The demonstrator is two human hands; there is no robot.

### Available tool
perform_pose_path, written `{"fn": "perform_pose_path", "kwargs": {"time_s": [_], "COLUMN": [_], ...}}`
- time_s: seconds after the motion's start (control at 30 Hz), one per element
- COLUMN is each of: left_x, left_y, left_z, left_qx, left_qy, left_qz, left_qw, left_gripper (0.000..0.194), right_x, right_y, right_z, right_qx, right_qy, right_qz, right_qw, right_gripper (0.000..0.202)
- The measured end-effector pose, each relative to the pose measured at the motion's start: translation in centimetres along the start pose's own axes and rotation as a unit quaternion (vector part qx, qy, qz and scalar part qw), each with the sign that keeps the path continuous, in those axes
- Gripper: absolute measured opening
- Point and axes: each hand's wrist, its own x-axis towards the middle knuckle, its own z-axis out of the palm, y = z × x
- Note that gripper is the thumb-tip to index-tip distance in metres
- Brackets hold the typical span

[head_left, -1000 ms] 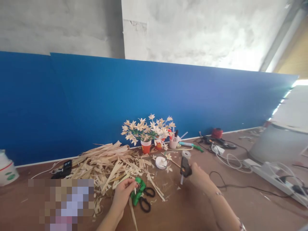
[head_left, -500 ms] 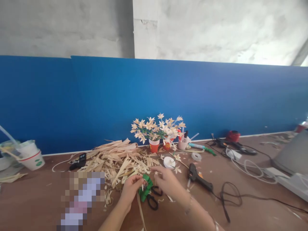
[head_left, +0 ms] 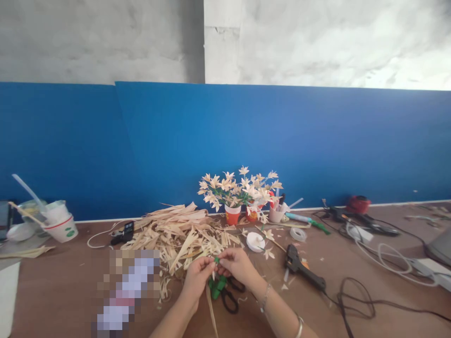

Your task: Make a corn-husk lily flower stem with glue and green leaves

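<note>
Both of my hands meet above the table in front of the husk pile. My left hand (head_left: pixel 197 278) is closed, pinching a small pale piece of husk (head_left: pixel 213 276) that points down from the fingertips. My right hand (head_left: pixel 239 266) pinches a bit of green tape (head_left: pixel 216 259) at the same spot, its fingertips almost touching those of the left. Just below lies a bunched green strip (head_left: pixel 219 285) beside scissors with black handles (head_left: pixel 230 301). One long husk strip (head_left: pixel 212 312) runs down toward the near edge. Fingers hide much of the small work.
Dry husks (head_left: pixel 179 234) are heaped ahead. Behind them, husk flowers (head_left: pixel 243 185) stand in a red-and-white cup (head_left: pixel 232 216). To the right are a white dish (head_left: pixel 255 242), a tape roll (head_left: pixel 298 234), a black glue gun (head_left: pixel 303 267) and cables (head_left: pixel 352 300). A paper cup (head_left: pixel 62 228) stands left.
My right hand has come in from the right and closed at my left fingertips, where green tape now shows. The view has turned slightly left.
</note>
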Motion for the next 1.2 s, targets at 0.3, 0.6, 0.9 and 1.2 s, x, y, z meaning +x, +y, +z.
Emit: {"fn": "perform_pose_path", "kwargs": {"time_s": [0.3, 0.6, 0.9, 1.2], "left_x": [-0.7, -0.6, -0.8, -1.0], "left_y": [1.1, 1.1, 1.6, 1.9], "left_z": [-0.5, -0.8, -0.5, -0.3], "left_qx": [0.277, 0.307, 0.356, 0.375], "left_qy": [0.072, 0.067, 0.067, 0.083], "left_qz": [0.115, 0.121, 0.106, 0.095], "left_qw": [0.951, 0.942, 0.926, 0.918], "left_gripper": [0.016, 0.017, 0.020, 0.018], "right_x": [-0.2, -0.3, -0.3, -0.2], "right_y": [0.5, 0.5, 0.3, 0.5], "right_z": [0.7, 1.0, 1.1, 1.3], "right_qx": [0.053, 0.066, 0.070, 0.075], "right_qy": [0.007, 0.012, 0.019, 0.021], "right_qz": [-0.018, -0.018, -0.011, -0.007], "right_qw": [0.998, 0.998, 0.997, 0.997], "right_gripper": [0.029, 0.030, 0.033, 0.037]}}
